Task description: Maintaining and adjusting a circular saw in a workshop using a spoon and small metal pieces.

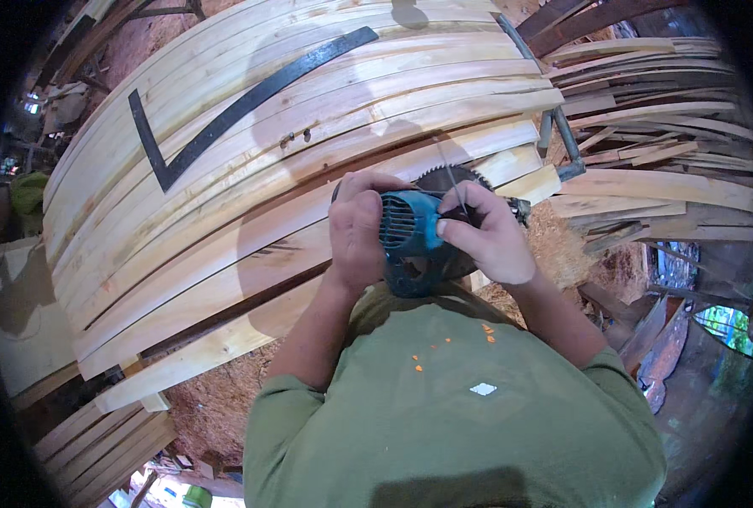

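Left hand (355,233) and right hand (488,233) raised close together, fingers apparently curled.

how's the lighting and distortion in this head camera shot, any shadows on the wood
Head view: daylight, sharp at centre; the person's shadow falls across the planks above the left hand and right hand on the blue power saw; fisheye bends the plank edges; black vignette rims the frame.

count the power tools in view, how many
1: a blue circular saw with a toothed blade, held against the stacked planks. The left hand grips its body, the right hand is on its far side. Others may be hidden among the wood.
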Tool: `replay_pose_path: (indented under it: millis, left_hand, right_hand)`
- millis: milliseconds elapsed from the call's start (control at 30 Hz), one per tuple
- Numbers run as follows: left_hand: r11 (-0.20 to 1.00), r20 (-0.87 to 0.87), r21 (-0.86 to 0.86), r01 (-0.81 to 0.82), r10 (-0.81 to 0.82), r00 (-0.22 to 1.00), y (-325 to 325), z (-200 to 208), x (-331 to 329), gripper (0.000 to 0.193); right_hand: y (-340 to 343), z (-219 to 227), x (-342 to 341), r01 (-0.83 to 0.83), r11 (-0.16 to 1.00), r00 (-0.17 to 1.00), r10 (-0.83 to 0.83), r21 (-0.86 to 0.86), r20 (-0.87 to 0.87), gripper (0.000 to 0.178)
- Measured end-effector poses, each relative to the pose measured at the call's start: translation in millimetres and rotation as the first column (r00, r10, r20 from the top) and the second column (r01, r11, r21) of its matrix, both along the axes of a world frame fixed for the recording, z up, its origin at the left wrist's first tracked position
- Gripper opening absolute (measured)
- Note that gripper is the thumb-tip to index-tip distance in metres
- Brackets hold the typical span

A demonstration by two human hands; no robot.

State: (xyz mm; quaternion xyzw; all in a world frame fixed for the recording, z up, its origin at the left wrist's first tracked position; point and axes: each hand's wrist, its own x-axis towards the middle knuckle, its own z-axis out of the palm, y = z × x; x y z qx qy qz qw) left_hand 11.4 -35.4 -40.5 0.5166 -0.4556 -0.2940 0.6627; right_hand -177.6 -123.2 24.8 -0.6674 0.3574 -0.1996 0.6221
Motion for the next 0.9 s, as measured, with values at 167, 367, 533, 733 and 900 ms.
replay_pose_path:
  millis: [167,367,533,733,900]
  left_hand:
    - [0.977,-0.343,0.090,-0.195,0.214,0.915,23,-4,42,0.024]
    - [0.989,-0.816,-0.054,-0.135,0.034,0.577,91,-54,112,0.016]
    - [0.987,-0.898,-0.049,-0.153,0.023,0.438,100,-15,95,0.016]
    - [0.970,-0.849,-0.095,-0.226,0.040,0.527,104,-18,81,0.021]
    - [0.761,-0.524,0.298,-0.577,0.636,0.567,101,-43,43,0.048]
  right_hand:
    - [0,20,34,-0.126,0.989,0.986,0.115,-0.084,-0.117,0.015]
    - [3,28,62,-0.273,0.943,0.955,0.242,-0.191,-0.169,0.021]
    - [13,17,82,-0.340,0.898,0.937,0.299,-0.280,-0.179,0.018]
    - [29,34,119,-0.499,0.859,0.814,0.420,-0.115,-0.401,0.026]
    - [53,10,147,-0.689,0.697,0.661,0.492,-0.198,-0.566,0.023]
